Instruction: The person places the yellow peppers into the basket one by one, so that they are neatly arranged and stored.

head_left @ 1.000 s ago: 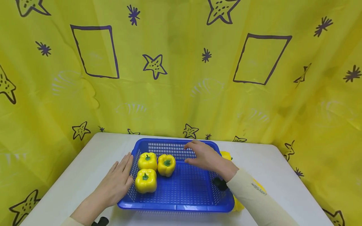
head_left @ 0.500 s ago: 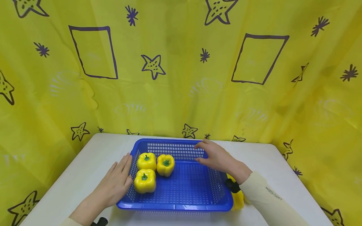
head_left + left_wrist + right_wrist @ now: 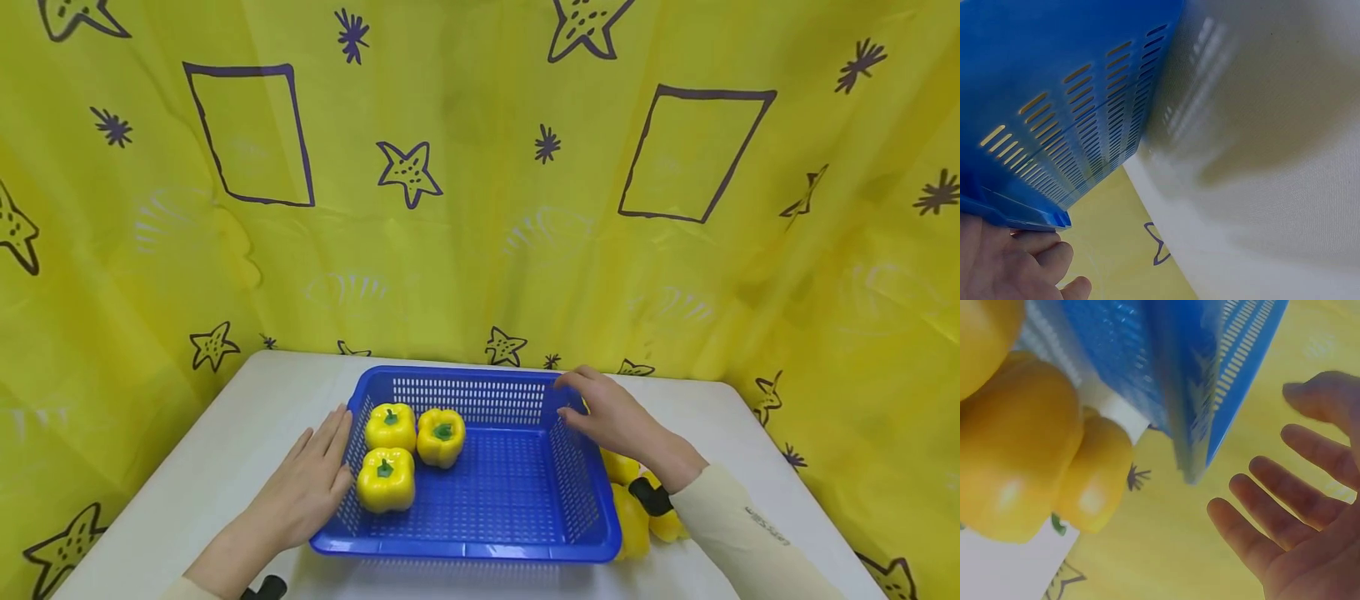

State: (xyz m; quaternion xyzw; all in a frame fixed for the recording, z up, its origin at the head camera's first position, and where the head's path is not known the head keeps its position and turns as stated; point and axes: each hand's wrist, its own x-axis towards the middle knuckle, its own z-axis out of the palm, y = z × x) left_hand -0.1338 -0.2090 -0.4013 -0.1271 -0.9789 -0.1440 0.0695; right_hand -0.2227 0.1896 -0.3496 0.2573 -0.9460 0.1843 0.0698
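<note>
A blue perforated plastic basket stands on the table, with three yellow bell peppers inside at its left: one at the back left, one at the front left and one beside them. My left hand lies with straight fingers along the basket's left rim; in the left wrist view its fingers are at the rim. Over the basket's back right corner hovers my right hand, fingers spread and holding nothing. More yellow bell peppers sit outside the basket's right wall, partly hidden by the right arm.
The white table carries the basket and peppers. A yellow curtain with drawn stars and frames surrounds it at the back and sides. A black wrist strap piece sits by my right wrist, above the outside peppers.
My right hand has moved rightward from over the basket's inside to its right rim, uncovering more of the peppers outside. The left hand, basket and peppers inside have stayed put.
</note>
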